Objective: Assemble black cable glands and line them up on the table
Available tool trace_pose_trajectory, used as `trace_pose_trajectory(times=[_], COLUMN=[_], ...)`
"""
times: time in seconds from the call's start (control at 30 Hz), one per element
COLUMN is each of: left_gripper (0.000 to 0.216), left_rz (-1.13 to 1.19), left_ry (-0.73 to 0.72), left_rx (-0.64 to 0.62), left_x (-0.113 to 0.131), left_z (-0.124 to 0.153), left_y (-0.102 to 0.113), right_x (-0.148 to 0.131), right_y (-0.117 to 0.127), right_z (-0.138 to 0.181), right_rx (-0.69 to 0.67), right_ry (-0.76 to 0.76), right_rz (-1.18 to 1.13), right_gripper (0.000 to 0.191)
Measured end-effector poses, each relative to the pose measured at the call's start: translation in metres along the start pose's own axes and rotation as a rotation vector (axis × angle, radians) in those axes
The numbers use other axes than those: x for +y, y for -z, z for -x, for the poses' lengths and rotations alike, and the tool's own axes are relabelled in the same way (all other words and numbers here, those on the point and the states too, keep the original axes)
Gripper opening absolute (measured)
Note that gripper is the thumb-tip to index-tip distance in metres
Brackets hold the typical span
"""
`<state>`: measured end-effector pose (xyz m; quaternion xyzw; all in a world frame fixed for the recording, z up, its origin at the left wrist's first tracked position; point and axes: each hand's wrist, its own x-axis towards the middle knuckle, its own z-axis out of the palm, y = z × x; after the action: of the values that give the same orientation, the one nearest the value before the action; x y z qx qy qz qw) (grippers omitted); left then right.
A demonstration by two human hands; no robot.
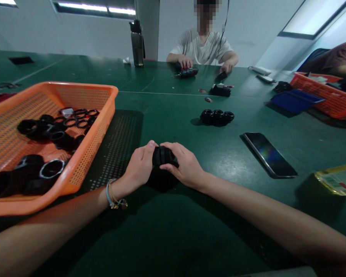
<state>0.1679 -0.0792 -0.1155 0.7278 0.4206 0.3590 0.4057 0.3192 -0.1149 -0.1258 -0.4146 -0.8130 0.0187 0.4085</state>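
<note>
Between my two hands is a black ribbed cylindrical part, gripped from both ends just above the green table. My left hand closes on its left end, with the thumb along the top. The right end sits in my right hand, its thumb below and its fingers over the top. Much of the part is covered by my fingers. Left of my hands stands an orange plastic basket with black tubular fittings and several black rings in it. Beyond my right hand lie black ring-shaped parts in a row.
A phone lies to the right, near a yellow-rimmed clear box. Across the table a person has a hand on a power drill. A bottle stands far back; a blue tray and another orange basket are at right.
</note>
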Motion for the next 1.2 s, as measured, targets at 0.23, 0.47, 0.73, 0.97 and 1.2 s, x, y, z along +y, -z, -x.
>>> trace_pose_trajectory(times=[0.23,0.47,0.73,0.97,1.2], left_gripper=[0.044,0.048,0.048,0.048,0.049], left_rz=[0.002,-0.125,-0.301,-0.599,-0.725], left_ry=[0.004,-0.091,-0.210,-0.418,-0.548], left_rx=[0.110,0.110,0.101,0.080,0.098], left_x=[-0.003,0.003,0.001,0.003,0.004], left_z=[0.004,0.006,0.005,0.002,0.001], left_y=[-0.005,-0.004,0.001,0.009,0.013], right_x=[-0.004,-0.010,-0.028,-0.039,-0.041], right_y=[0.003,-0.005,-0.005,-0.002,-0.002], right_z=[-0.002,0.004,0.004,0.002,0.001], right_rx=[-0.028,0.036,-0.007,-0.064,-0.080], right_ry=[0.004,-0.081,-0.385,-0.678,-0.745], right_rz=[0.011,-0.015,-0.180,-0.422,-0.530], right_gripper=[0.047,0.047,0.041,0.027,0.027])
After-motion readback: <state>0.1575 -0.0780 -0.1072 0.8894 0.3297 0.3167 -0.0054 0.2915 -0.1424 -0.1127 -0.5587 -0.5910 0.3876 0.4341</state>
